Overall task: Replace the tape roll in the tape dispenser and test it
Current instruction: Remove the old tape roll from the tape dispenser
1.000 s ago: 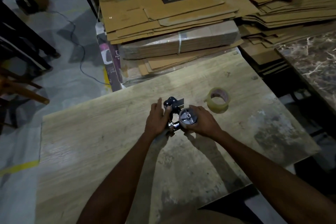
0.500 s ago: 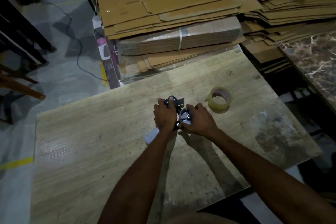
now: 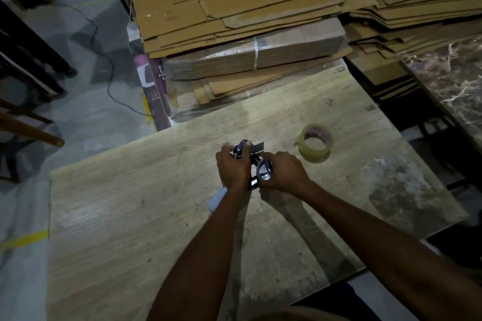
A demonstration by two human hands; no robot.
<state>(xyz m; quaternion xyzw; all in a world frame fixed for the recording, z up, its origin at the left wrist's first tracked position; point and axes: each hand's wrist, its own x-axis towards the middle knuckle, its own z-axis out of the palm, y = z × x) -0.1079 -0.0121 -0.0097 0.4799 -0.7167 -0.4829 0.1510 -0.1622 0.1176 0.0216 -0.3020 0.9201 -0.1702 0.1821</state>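
Head view shows both hands over the middle of the worktop (image 3: 109,216), wrapped around the dispenser (image 3: 257,164). The left hand (image 3: 233,168) is clamped on its handle end, fingers curled over the dark knob-like top. The right hand (image 3: 284,173) is closed around the side of the bare hub (image 3: 264,170), a shiny round spindle with no roll on it. The dispenser sits between the 2 hands, at or just above the board; which, I cannot tell.

The roll (image 3: 315,146) lies flat on the worktop, just beyond the right hand and apart from it, its core hole facing up.

Judging by its look, the dispenser is rigid metal and plastic, light enough for 1 hand, with a toothed blade probably near the front plate, so the handle is the safe place to hold. The roll looks light and stiff through its core, with a smooth outer face that may slide in the fingers and a sticky loose end. Pinching it across the rim and inner core should give control while seating it on the hub.
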